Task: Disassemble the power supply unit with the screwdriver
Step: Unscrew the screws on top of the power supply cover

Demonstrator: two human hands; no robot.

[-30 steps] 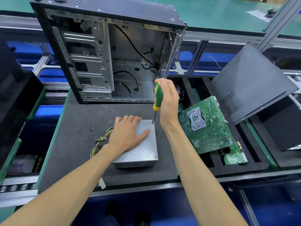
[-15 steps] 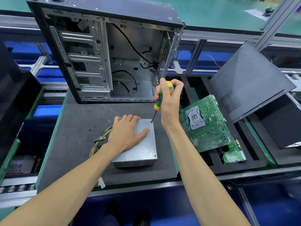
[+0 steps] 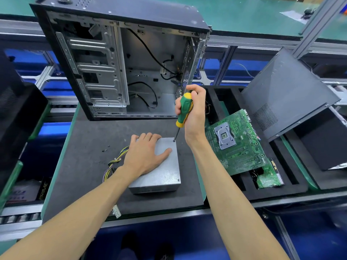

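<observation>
At the power supply unit's far right corner, the right hand, clenching the screwdriver, tips it near-upright into a screw; left hand lies flat.

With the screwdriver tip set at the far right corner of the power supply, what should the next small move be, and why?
Probably turn the screwdriver in place to back out the corner screw. The right hand grips its handle, the tip sits at the far right corner of the power supply unit, and the left hand lies flat on the lid, steadying it. Another screw shows at the near right corner.
</observation>
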